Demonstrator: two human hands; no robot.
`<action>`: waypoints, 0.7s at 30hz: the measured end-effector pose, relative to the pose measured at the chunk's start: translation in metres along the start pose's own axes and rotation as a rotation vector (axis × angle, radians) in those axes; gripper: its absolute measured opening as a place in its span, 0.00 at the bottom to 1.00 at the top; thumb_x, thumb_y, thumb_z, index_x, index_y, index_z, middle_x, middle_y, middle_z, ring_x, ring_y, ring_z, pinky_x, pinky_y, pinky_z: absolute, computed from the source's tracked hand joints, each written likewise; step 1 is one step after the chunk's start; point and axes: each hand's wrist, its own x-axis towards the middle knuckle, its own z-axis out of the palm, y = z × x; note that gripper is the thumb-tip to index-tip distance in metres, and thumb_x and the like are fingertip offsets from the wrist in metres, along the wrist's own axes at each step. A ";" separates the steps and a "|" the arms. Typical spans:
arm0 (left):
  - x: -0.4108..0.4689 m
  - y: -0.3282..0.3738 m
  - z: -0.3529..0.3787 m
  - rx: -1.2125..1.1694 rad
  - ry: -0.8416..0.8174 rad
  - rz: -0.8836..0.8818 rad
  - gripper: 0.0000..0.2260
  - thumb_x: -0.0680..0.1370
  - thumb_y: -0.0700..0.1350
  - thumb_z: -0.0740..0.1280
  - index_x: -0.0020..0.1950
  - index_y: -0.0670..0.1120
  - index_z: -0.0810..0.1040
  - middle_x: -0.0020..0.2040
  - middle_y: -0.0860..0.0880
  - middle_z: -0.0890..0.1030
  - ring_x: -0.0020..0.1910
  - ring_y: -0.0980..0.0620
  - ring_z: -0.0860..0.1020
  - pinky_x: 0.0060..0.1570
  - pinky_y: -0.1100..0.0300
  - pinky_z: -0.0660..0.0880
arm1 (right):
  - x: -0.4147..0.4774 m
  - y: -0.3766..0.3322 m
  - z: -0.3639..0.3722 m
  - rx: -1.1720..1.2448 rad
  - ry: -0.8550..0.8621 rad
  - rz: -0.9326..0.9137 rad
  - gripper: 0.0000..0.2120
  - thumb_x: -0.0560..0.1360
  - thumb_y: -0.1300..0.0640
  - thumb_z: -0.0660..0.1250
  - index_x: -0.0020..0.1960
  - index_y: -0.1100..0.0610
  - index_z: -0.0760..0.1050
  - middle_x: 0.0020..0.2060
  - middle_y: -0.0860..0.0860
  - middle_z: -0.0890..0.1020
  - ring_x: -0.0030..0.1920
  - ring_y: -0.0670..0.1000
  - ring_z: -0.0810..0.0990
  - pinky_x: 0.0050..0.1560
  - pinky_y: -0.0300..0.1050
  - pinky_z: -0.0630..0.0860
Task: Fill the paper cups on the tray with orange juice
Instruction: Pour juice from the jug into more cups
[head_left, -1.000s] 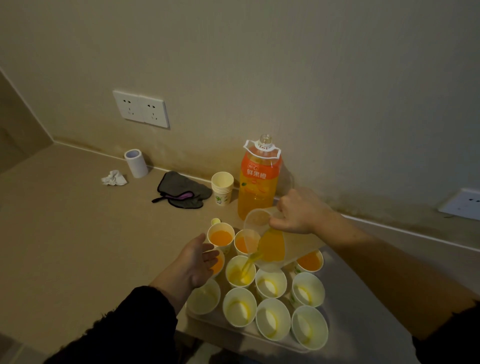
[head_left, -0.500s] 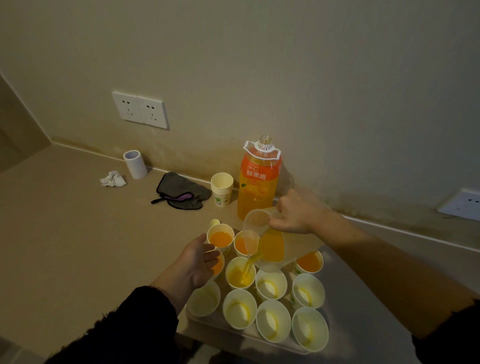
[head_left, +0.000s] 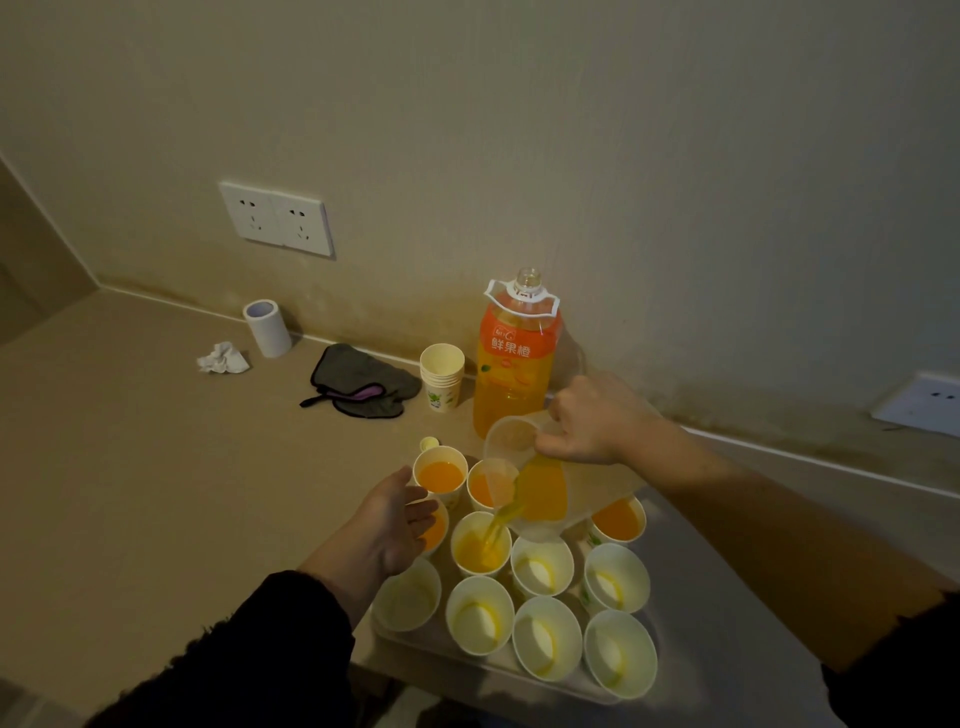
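The orange label of the juice bottle (head_left: 516, 364) carries white Chinese characters reading 鲜果橙. A small logo stands directly above these characters on the same label; its lettering is too small to read.

Dim, warm light. The beige wall (head_left: 571, 130) ahead of me carries a white double socket (head_left: 278, 221), with another socket (head_left: 922, 405) far right. Tan countertop (head_left: 130, 467) below, wall stained along the joint.
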 end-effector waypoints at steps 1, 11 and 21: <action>0.000 0.000 0.000 0.000 0.002 0.000 0.25 0.83 0.54 0.51 0.73 0.37 0.62 0.72 0.39 0.65 0.74 0.42 0.60 0.73 0.47 0.51 | 0.000 0.000 0.000 0.000 -0.001 0.000 0.30 0.59 0.31 0.36 0.28 0.53 0.65 0.24 0.48 0.67 0.26 0.45 0.64 0.27 0.40 0.55; 0.000 0.000 0.002 0.008 -0.006 -0.001 0.25 0.82 0.54 0.52 0.73 0.37 0.62 0.72 0.38 0.66 0.74 0.42 0.60 0.73 0.47 0.51 | 0.000 0.002 0.004 -0.012 -0.017 0.010 0.26 0.67 0.33 0.45 0.29 0.53 0.67 0.25 0.48 0.67 0.26 0.45 0.65 0.28 0.40 0.57; 0.001 0.000 0.004 0.015 -0.011 -0.003 0.25 0.82 0.54 0.53 0.73 0.38 0.62 0.72 0.39 0.65 0.74 0.42 0.60 0.73 0.48 0.52 | -0.001 0.004 0.009 -0.057 0.013 -0.011 0.33 0.62 0.31 0.37 0.31 0.53 0.70 0.24 0.47 0.67 0.26 0.45 0.66 0.27 0.40 0.58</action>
